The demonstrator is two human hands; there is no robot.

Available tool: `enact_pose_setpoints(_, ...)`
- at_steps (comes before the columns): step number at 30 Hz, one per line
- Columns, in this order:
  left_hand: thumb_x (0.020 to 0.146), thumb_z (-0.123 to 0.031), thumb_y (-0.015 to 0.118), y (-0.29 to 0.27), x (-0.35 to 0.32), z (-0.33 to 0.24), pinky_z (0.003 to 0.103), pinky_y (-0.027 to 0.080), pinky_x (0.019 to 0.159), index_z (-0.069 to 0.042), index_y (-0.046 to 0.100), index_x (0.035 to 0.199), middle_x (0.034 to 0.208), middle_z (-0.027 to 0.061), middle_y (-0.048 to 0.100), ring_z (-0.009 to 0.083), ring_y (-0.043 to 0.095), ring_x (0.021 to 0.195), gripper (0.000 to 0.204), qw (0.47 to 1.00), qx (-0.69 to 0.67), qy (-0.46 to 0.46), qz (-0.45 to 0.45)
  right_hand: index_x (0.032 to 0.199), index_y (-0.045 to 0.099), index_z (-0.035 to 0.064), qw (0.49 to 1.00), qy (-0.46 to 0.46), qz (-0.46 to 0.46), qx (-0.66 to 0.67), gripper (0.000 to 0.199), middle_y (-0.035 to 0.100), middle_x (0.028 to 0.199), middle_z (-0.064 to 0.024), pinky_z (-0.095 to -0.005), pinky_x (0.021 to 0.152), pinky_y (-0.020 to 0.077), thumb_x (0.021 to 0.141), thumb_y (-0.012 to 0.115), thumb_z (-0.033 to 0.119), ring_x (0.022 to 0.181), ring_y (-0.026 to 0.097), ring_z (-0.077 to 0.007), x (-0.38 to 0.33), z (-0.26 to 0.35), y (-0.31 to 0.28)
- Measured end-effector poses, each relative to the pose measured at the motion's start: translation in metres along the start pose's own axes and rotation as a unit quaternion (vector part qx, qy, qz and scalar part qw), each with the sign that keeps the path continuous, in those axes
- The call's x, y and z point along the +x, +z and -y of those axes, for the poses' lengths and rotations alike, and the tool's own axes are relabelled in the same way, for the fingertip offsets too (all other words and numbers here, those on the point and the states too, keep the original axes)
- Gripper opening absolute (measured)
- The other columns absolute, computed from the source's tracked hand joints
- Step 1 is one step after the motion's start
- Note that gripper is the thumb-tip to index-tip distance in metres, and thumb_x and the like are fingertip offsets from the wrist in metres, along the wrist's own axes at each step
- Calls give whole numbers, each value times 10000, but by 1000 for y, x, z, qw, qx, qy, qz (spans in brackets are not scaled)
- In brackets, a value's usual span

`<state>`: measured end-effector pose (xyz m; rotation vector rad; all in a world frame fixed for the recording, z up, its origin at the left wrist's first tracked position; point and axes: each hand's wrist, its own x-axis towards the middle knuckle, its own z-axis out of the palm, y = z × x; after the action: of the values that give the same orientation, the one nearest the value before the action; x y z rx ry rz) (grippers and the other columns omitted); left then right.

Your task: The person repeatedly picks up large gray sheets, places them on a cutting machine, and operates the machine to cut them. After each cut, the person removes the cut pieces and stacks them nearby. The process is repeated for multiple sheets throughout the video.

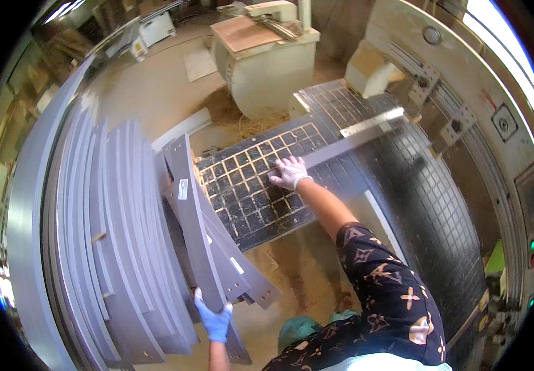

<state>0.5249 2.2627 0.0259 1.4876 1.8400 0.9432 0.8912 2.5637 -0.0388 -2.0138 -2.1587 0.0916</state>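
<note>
My left hand (214,320), in a blue glove, grips a long grey panel (187,204) near its lower end, thumb and fingers on opposite edges. That panel has drilled holes and a white label, and it stands tilted over other labelled panels (242,267). My right hand (290,172), in a pale glove, lies with fingers spread on the black gridded machine bed (248,179). Just beside its wrist is the end of a grey strip (341,151), which runs across the bed to the right. Whether the palm touches that strip cannot be told.
Many upright grey panels (131,247) stand closely stacked on the left. A beige machine gantry (465,74) with lit green buttons rises on the right. A pale machine with a brown top (248,37) stands beyond the bed. Sawdust (260,123) lies on the floor.
</note>
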Motion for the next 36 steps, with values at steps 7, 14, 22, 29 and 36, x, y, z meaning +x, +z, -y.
enact_pose_setpoints(7, 522, -107, 750, 0, -18, -56, 365, 361, 991, -18, 328, 1301, 1234, 150, 446, 269, 453, 1141, 891, 991, 41, 26, 123, 766, 663, 106, 996, 9, -47, 78, 328, 597, 943, -95, -491, 968, 285, 771, 575, 423, 1045, 481, -288, -173, -28, -18)
enact_pose_setpoints(14, 523, -278, 758, 99, 42, -154, 407, 416, 931, -68, 407, 1239, 1180, 158, 500, 323, 485, 1112, 825, 912, 180, 268, 254, 1270, 400, 129, 893, 441, -75, 49, 697, 356, 1334, -216, -458, 938, 391, 618, 642, 89, 1104, 437, -418, -470, -154, -64)
enact_pose_setpoints(22, 619, -413, 758, 323, 137, -211, 382, 326, 1032, -117, 331, 1354, 1327, 150, 414, 291, 381, 1245, 900, 825, 276, 350, 346, 1283, 408, 88, 832, 550, -54, 44, 690, 423, 1283, -200, -427, 978, 363, 625, 612, 53, 1135, 420, -385, -651, -155, -96)
enact_pose_setpoints(29, 737, -565, 601, 422, 151, -185, 489, 201, 1059, -287, 301, 1394, 1406, 128, 308, 306, 302, 1292, 773, 808, 420, 328, 250, 1267, 422, 88, 790, 610, -53, 37, 701, 482, 1211, -181, -427, 973, 364, 603, 647, 96, 1111, 446, -361, -663, -144, -95)
enact_pose_setpoints(36, 727, -533, 628, 472, 189, -236, 479, 179, 1069, -304, 388, 1352, 1386, 122, 332, 274, 294, 1300, 708, 826, 399, 312, 247, 1272, 432, 117, 762, 645, -44, 42, 682, 501, 1195, -168, -424, 957, 379, 641, 665, 228, 1099, 463, -349, -626, -172, -89)
